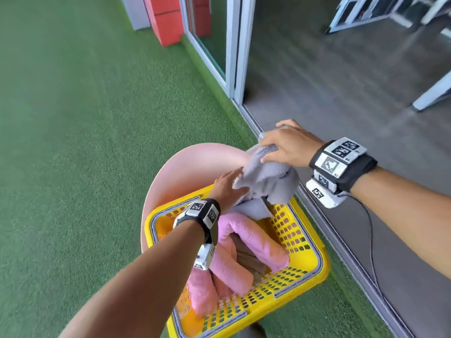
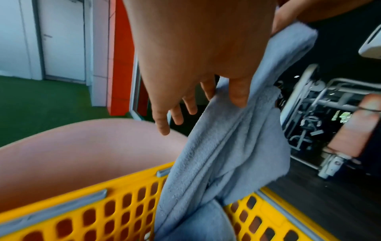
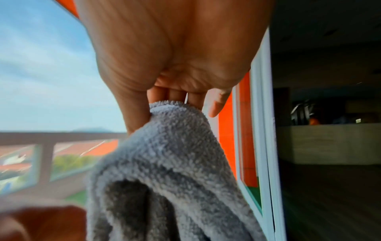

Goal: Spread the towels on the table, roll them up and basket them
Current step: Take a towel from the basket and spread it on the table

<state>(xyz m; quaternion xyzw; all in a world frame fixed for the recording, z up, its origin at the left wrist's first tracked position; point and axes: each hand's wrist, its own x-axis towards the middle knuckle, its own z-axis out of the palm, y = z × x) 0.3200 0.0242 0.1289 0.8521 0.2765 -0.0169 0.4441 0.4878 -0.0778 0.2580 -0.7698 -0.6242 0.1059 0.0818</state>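
A yellow perforated basket (image 1: 302, 242) stands on a round pink table (image 1: 185, 167). Pink towels (image 1: 253, 237) lie bunched inside it. A grey towel (image 1: 268, 179) hangs crumpled above the basket's far corner, its lower end still inside the basket. My right hand (image 1: 283, 147) grips its upper edge, thumb and fingers pinching the fold (image 3: 175, 110). My left hand (image 1: 229, 186) pinches the same grey towel (image 2: 237, 146) lower down between thumb and index finger, the other fingers (image 2: 177, 114) loosely spread.
Green artificial turf (image 1: 85, 142) surrounds the table. A sliding glass door frame (image 1: 234, 57) and its floor track run along the right, with a dark grey floor (image 1: 341, 93) beyond. Red blocks (image 1: 168, 18) stand at the far end. A cable (image 1: 371, 240) hangs from my right wrist.
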